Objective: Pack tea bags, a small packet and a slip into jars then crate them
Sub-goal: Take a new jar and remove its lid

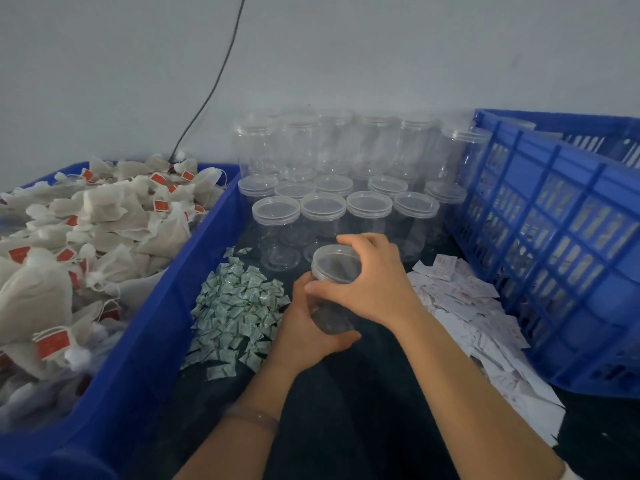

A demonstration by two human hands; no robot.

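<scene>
Tea-bag tub: On my far left, a blue rigid plastic tub [145,341] is heaped with soft white mesh tea bags [104,209] that have strings and red paper tags. The strings could tangle, so one pull may drag out several.
Packets: Small glossy green-and-white packets [235,306] lie in a loose pile on the dark bench [346,393], just beside the tub wall. They are light and slick, and my left forearm could sweep them away.
Left grip: The left grip [311,327] has its fingers curled round the jar's lower body and is holding it.
Jar: The clear, smooth, round plastic jar [334,271] with a ridged lid is at centre, between both hands, and looks empty. I judge that squeezing the thin wall could bind the lid, or the jar could slip.
Right grip: The right grip [374,282] has fingers over the lid and the thumb on its rim, clasping it, probably to twist it off.
Jar rows: Matching lidded clear jars [329,202] are stacked just behind, so a jerk could topple them.
Slips: Thin, flat white paper slips with faint red print [467,306] are scattered about. Two could cling together.
Crate: A blue lattice plastic crate [554,237] stands far right. I cannot make out its contents.
</scene>
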